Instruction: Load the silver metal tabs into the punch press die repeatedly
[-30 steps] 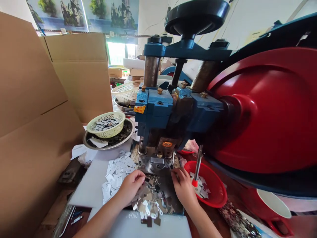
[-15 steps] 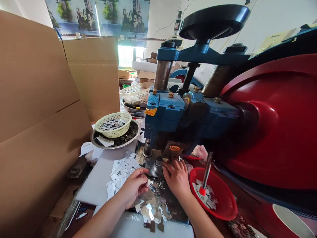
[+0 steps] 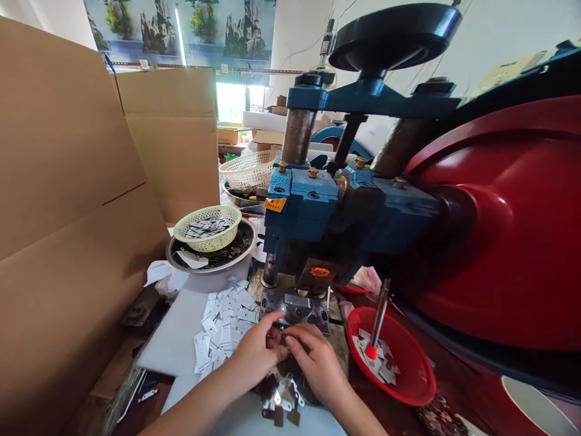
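Observation:
My left hand [image 3: 258, 348] is closed in front of the press die, thumb and forefinger curled round a small metal plate [image 3: 282, 330] that is mostly hidden. My right hand [image 3: 314, 357] meets it, fingertips pinched together at the same spot; what they grip there is hidden. Just beyond both hands sits the die block [image 3: 298, 303], under the raised punch of the blue press [image 3: 302, 209]. Cut metal tabs [image 3: 282, 399] lie below my hands. Left of them, flat metal plates [image 3: 224, 321] are heaped on a white foam sheet [image 3: 167, 339].
A red bowl [image 3: 420, 378] with metal pieces stands at the right, a rod standing in it. Back left, a cream basket [image 3: 209, 244] of plates rests in a metal basin [image 3: 253, 242]. Cardboard [image 3: 68, 181] walls the left side; a big red flywheel [image 3: 521, 224] fills the right.
My right hand has drawn back from the die to meet my left hand, uncovering the die block. My left hand has shifted slightly right.

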Action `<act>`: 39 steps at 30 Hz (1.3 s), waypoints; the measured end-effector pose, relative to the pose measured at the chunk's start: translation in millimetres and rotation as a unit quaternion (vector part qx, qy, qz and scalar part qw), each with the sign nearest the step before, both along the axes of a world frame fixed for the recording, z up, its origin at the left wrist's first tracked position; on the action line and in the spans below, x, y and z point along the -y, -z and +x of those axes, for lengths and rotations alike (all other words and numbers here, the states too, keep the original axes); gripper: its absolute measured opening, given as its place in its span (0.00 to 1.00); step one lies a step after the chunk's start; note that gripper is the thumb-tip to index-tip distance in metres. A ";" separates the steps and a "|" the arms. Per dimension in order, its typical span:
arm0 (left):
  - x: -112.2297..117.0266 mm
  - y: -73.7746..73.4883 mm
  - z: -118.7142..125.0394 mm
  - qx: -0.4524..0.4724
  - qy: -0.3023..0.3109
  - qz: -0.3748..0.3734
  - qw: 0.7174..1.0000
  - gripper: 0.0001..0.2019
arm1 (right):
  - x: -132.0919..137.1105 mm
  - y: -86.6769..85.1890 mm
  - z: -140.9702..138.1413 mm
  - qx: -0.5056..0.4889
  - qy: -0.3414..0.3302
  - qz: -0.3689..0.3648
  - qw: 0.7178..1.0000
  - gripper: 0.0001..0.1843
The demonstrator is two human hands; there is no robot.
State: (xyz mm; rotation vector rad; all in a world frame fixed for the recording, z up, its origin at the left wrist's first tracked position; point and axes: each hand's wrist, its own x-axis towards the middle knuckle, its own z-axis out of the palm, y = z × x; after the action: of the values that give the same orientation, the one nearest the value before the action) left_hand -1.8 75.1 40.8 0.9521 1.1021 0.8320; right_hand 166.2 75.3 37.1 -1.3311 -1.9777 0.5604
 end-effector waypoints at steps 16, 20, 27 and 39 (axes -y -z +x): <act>-47.1 -11.4 16.9 -0.280 0.003 0.311 0.908 0.08 | -24.4 14.1 9.3 -0.108 0.147 -0.017 0.983 0.11; -67.4 -9.6 23.5 -0.331 -0.014 0.318 0.888 0.06 | -36.0 18.3 21.8 -0.038 0.151 0.079 0.985 0.12; -75.3 -5.9 27.7 -0.351 -0.023 0.332 0.875 0.08 | -40.0 20.9 27.3 0.073 0.132 0.137 0.979 0.18; -79.3 9.7 30.1 -0.356 -0.049 0.332 0.872 0.06 | -34.8 3.1 18.2 0.276 0.136 0.181 0.934 0.25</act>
State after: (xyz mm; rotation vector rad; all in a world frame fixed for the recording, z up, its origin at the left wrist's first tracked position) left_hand 28.3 154.4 31.2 1.8996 1.5311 0.9973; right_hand 184.4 110.1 34.0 -1.5931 -2.1278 -0.3410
